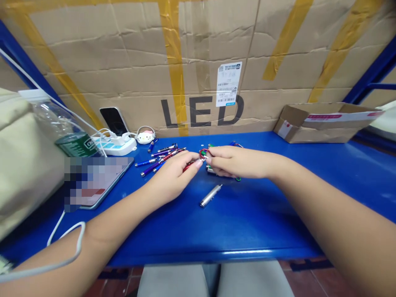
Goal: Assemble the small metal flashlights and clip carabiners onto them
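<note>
Both hands meet over the middle of the blue table [253, 214]. My left hand [173, 175] is closed round a small red pen-shaped torch [189, 166], whose tip shows between the fingers. My right hand [235, 161] pinches a red carabiner clip [203, 154] at the torch's end. A silver torch [210, 195] lies loose on the table just in front of the hands. A pile of several purple, blue and red torches [161, 159] lies to the left, behind my left hand. More clips, partly hidden, lie under my right hand.
A phone [95, 181] lies flat at the left with a white cable [66, 243] over my forearm. Behind it are a power strip [116, 144], a plastic bottle [66, 128] and a second phone [114, 119] propped up. A cardboard wall [198, 66] marked LED backs the table; an open carton [321, 123] sits right.
</note>
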